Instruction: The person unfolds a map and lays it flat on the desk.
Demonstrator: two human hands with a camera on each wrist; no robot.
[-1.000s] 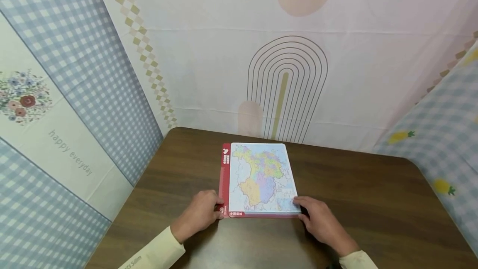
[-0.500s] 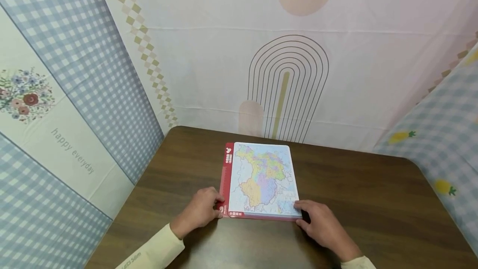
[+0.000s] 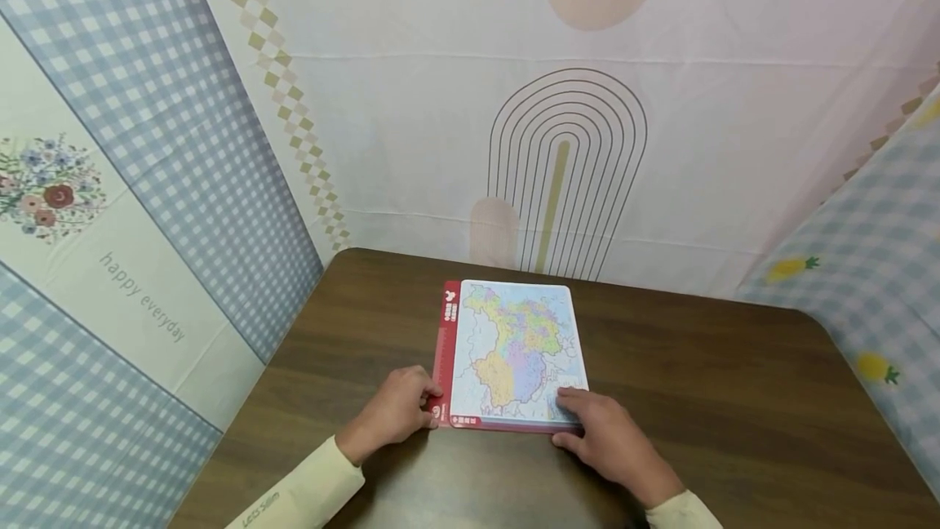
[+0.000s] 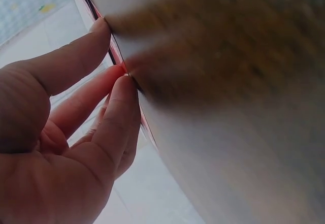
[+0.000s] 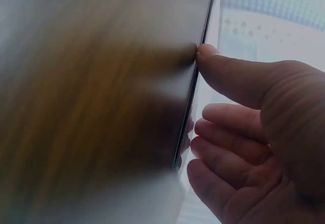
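A map sheet (image 3: pixel 507 349) with a red left margin and coloured regions lies flat on the brown table. Blue and red strips along its front edge suggest further sheets underneath. My left hand (image 3: pixel 392 411) holds the front left corner, fingertips on the red margin and thumb by the front edge. In the left wrist view, that hand's (image 4: pixel 81 117) thumb and fingertips meet the thin edge. Over the front right corner lies my right hand (image 3: pixel 609 439), fingers extended on the map and thumb at the front edge. The right wrist view shows its thumb (image 5: pixel 228 74) touching the edge, the fingers loosely bent.
The wooden table (image 3: pixel 720 398) extends on both sides of the map. Behind it hangs a pale cloth (image 3: pixel 411 145) with arches. Blue checked cloths hang at the left (image 3: pixel 206 104) and right (image 3: pixel 844 227).
The map has shifted slightly to the right since a second ago, and its layers look more offset. My right hand has slid left along the front edge; the left hand stays nearly still.
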